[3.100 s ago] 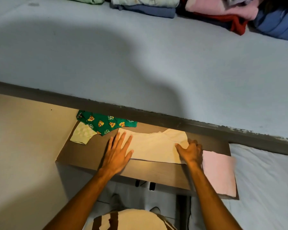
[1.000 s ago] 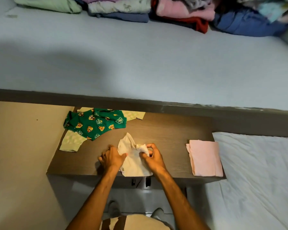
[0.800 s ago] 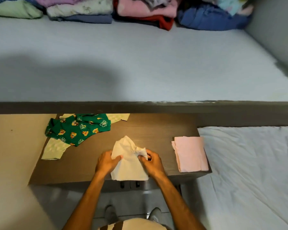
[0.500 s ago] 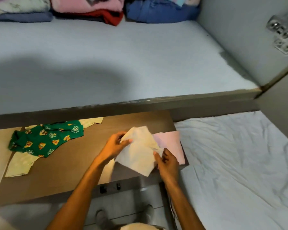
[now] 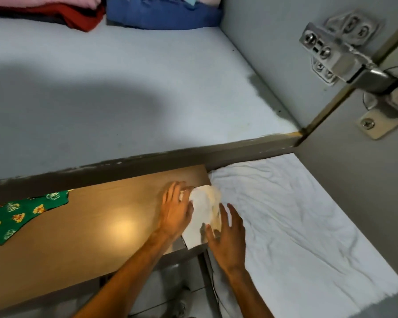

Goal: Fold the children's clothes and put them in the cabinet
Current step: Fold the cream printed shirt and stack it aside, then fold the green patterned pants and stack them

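One folded cream garment (image 5: 202, 216) now at the surface's (image 5: 97, 228) right end, shifted there from mid-surface, covering the pink piece. Left hand (image 5: 176, 211) flat on it, fingers loose; right hand (image 5: 226, 235) open, gripping nothing. Overhanging the near edge slightly. Green shorts (image 5: 19, 214) unfolded; cabinet shelf (image 5: 129, 88) roomy.

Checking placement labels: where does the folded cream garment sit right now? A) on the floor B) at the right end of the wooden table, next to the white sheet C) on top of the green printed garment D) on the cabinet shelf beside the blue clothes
B: the folded cream garment lies at the right end of the wooden table, beside the white sheet, with the left hand flat against it and the right hand open by it.
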